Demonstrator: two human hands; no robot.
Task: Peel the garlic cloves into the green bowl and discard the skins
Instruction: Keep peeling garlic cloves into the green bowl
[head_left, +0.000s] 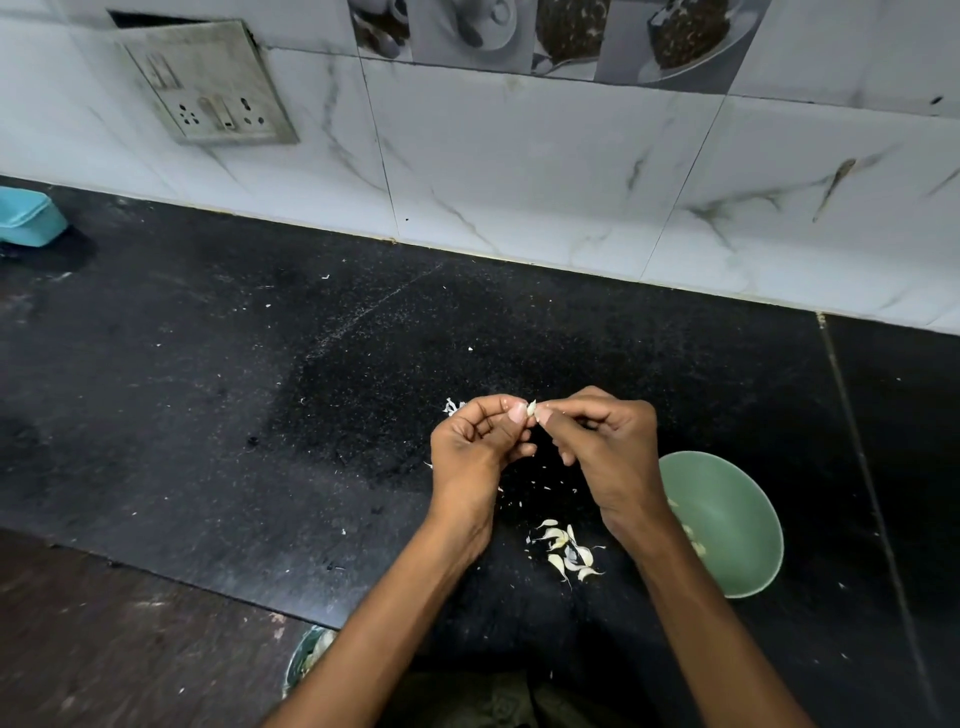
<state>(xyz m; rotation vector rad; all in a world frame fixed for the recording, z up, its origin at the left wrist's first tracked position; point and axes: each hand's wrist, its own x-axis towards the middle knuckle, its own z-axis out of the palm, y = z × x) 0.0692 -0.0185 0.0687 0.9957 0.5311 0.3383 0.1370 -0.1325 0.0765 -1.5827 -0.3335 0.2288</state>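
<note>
A small pale garlic clove (531, 408) is held above the black counter, pinched from the left by my left hand (480, 447) and from the right by my right hand (605, 447). Both thumbs and forefingers meet at the clove. To the right of my right wrist stands the green bowl (737, 519), with a few peeled cloves (693, 538) partly hidden behind my forearm. Several unpeeled cloves and skins (569, 551) lie in a loose pile on the counter between my forearms. A few skin scraps (453, 407) lie just left of my left hand.
The black counter (234, 389) runs back to a marble-tiled wall (519, 171) with a socket plate (213, 88). A blue box (28, 215) sits at the far left. Below the counter's front edge, a round container (306, 657) shows beside my left forearm.
</note>
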